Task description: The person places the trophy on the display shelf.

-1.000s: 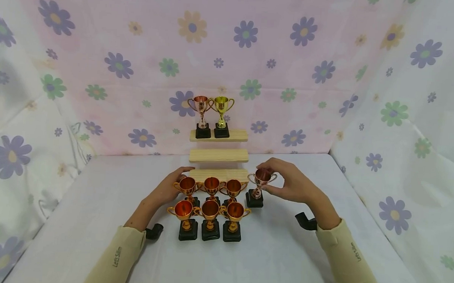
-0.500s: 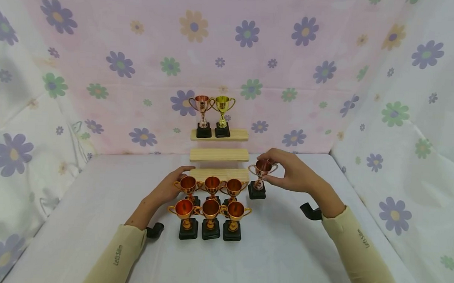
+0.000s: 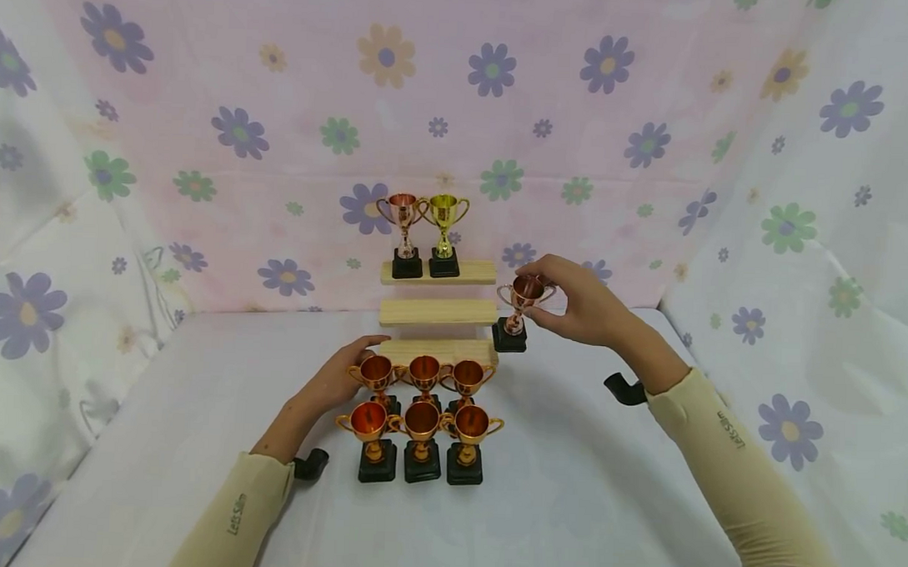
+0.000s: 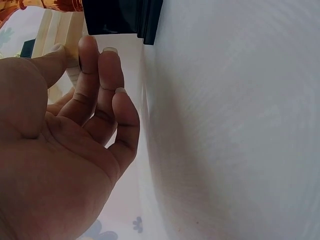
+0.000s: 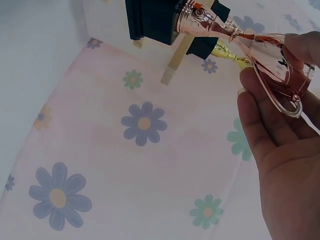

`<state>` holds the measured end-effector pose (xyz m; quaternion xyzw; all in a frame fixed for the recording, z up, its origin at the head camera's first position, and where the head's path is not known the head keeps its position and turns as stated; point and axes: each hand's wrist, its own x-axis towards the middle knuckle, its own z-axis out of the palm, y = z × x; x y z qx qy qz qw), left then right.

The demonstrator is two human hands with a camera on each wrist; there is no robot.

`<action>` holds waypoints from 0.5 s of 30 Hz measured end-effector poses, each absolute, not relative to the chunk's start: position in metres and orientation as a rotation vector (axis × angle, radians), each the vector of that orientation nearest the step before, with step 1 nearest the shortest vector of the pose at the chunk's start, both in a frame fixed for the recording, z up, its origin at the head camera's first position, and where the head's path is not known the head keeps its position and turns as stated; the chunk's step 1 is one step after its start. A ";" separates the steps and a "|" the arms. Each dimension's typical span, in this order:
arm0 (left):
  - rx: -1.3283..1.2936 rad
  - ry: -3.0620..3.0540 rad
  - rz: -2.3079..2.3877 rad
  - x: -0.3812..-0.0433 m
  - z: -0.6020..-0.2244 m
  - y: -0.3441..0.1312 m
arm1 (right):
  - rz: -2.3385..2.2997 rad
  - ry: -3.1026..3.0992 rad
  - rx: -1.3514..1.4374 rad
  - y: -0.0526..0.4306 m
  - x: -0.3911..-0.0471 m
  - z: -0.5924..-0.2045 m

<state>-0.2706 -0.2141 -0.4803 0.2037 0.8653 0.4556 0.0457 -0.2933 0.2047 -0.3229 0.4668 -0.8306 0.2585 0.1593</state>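
Note:
My right hand [image 3: 584, 305] pinches a rose-gold trophy cup [image 3: 525, 292] by its bowl, with thumb and fingers on either side. The cup hangs upright in the air, its black base [image 3: 510, 335] just right of the wooden stepped shelf [image 3: 438, 312]. In the right wrist view the shiny cup [image 5: 270, 55] lies across my fingers. My left hand [image 3: 335, 379] holds the left end of the lowest step; in the left wrist view its thumb and fingertips meet the wood [image 4: 74, 42]. On the top step stand a rose-gold trophy [image 3: 403, 232] and a gold trophy [image 3: 444, 233].
Several orange-gold trophies stand in two rows before the shelf, including one at front left [image 3: 369, 435] and one at front right [image 3: 468, 438]. They partly hide the lowest step. A white cloth [image 3: 566, 504] covers the table; flowered fabric [image 3: 303, 86] hangs behind.
My right hand has raised the rose-gold trophy from low beside the lowest step to about the height of the middle step. The left hand stays in place.

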 end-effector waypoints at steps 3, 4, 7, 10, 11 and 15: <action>0.629 2.644 1.393 -0.271 -0.480 -0.214 | 0.749 -2.354 1.319 0.202 -0.300 -0.318; 0.635 2.645 1.393 -0.271 -0.479 -0.214 | 0.749 -2.351 1.312 0.201 -0.302 -0.317; 0.654 2.633 1.406 -0.271 -0.479 -0.214 | 0.748 -2.345 1.301 0.198 -0.306 -0.313; 0.656 2.620 1.418 -0.271 -0.479 -0.214 | 0.749 -2.345 1.298 0.194 -0.308 -0.309; 0.655 2.615 1.423 -0.271 -0.480 -0.214 | 0.747 -2.344 1.300 0.193 -0.309 -0.307; 0.645 2.616 1.425 -0.270 -0.481 -0.214 | 0.740 -2.349 1.307 0.189 -0.314 -0.299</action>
